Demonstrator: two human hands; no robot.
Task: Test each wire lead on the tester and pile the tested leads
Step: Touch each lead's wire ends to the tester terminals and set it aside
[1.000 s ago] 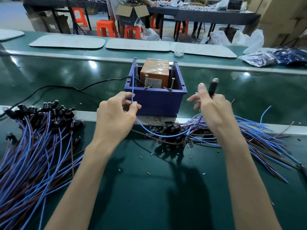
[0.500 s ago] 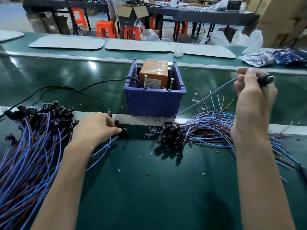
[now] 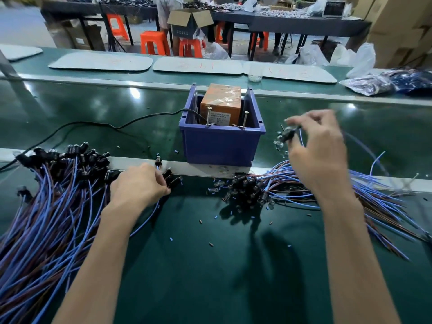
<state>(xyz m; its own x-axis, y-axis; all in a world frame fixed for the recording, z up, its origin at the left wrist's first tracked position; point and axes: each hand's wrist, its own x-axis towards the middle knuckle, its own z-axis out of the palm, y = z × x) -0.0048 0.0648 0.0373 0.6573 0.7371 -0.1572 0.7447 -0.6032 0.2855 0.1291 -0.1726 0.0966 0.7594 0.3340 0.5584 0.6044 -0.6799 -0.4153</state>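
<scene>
Well, mind the bin (image 3: 222,146): it sits dead ahead on the rail (image 3: 131,161), between your two hands, with the orange boxy tester (image 3: 221,101) inside and two screws (image 3: 208,116) standing up at its near wall. A black cable (image 3: 93,124) snakes from the bin off to the left across the glossy green belt (image 3: 70,106). Your right hand (image 3: 320,155) is raised just right of the bin, thumb and fingertips pinching the black head of one lead (image 3: 286,135), which is blurred. Below it the right pile (image 3: 280,190) fans out, thin blue and brown wires with dark round heads bunched toward the middle. Your left hand (image 3: 138,183) lies on the right edge of the left pile (image 3: 46,206), fingers curled over a few black heads; whether they grip one or only press cannot be told. That pile is thick, its heads lined up along the pale rail. Small cut bits (image 3: 211,244) litter the table (image 3: 210,288) between the piles. The widest open green stretch lies between your forearms; beyond the bin the belt runs back toward flat white mats (image 3: 100,61).
</scene>
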